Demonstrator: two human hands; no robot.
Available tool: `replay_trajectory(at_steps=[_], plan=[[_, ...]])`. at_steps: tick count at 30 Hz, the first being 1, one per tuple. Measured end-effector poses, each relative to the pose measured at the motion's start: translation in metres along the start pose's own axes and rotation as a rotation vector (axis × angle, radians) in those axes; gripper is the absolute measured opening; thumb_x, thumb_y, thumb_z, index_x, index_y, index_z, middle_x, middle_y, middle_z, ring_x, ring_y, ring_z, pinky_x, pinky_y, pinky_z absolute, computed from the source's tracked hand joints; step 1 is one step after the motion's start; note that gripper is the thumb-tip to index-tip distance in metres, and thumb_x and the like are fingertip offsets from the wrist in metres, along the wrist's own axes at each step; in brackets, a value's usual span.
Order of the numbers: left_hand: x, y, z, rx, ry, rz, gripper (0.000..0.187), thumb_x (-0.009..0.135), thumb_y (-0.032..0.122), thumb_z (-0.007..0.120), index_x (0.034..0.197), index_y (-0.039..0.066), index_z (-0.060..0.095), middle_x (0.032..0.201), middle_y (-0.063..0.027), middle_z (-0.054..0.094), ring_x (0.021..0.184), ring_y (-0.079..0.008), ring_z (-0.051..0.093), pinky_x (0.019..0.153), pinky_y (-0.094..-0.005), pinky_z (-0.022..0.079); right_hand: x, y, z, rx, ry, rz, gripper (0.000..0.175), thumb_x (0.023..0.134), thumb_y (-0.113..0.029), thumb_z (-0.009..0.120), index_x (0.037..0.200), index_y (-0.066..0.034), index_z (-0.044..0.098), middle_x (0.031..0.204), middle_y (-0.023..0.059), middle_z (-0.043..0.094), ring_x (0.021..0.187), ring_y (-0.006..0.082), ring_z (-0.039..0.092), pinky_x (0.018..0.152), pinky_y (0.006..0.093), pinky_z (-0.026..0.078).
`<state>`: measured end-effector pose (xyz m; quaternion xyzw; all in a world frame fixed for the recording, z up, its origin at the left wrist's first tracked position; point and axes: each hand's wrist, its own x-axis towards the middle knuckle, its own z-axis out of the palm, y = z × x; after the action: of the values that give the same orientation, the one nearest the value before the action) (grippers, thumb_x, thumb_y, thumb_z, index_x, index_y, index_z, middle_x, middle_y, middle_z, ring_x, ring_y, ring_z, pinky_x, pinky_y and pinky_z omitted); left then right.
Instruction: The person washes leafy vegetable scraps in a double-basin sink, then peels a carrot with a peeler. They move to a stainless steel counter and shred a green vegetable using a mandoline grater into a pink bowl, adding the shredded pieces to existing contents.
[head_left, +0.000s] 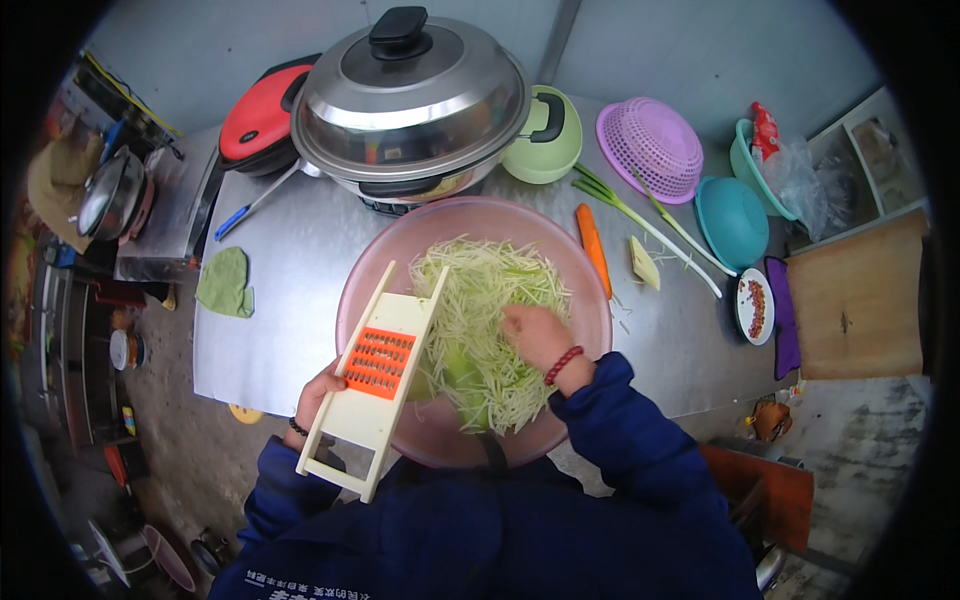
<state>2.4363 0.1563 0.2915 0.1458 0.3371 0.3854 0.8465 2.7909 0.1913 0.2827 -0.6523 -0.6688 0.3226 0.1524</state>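
A large pink plastic basin (360, 285) at the table's near edge holds a heap of pale green vegetable shreds (487, 277). My left hand (319, 397) grips the side of a cream plastic grater (390, 315) with an orange toothed insert, tilted over the basin's left part. My right hand (536, 337) touches the shreds at the heap's right side, its fingers bent downwards; whether it pinches any is hidden. A larger green vegetable piece (466, 382) lies in the basin between the hands, partly among the shreds.
Behind the basin stands a lidded steel pan (420, 97), beside a red pan (262, 120) and a green pot (546, 150). Rightward lie a carrot (592, 247), a cut vegetable piece (645, 264), scallions (652, 229), a purple colander (652, 146) and a small bowl (754, 307). A green cloth (226, 283) lies left.
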Motion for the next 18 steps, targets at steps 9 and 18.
replay_trajectory(at_steps=[9, 18], plan=[[0.0, 0.001, -0.004, -0.02, -0.036, -0.01, 0.066, 0.074, 0.007, 0.045, 0.138, -0.006, 0.034, 0.126, -0.0253, 0.055, 0.109, -0.0333, 0.061, 0.096, -0.0401, 0.049, 0.014, -0.02, 0.079, 0.195, 0.013, 0.242, 0.035, 0.074, -0.022, 0.068, 0.103, -0.0025, 0.065, 0.1, 0.021, 0.066, 0.093, 0.0383, 0.062, 0.083, 0.0438, 0.05], [-0.001, 0.002, 0.001, 0.001, -0.045, -0.019, 0.065, 0.075, 0.009, 0.046, 0.138, -0.006, 0.034, 0.124, -0.0253, 0.056, 0.108, -0.0332, 0.061, 0.095, -0.0402, 0.05, -0.031, -0.022, 0.019, -0.095, -0.286, -0.179, 0.026, 0.077, -0.026, 0.066, 0.098, -0.0123, 0.07, 0.094, 0.0154, 0.066, 0.09, 0.0338, 0.062, 0.08, 0.0431, 0.05]])
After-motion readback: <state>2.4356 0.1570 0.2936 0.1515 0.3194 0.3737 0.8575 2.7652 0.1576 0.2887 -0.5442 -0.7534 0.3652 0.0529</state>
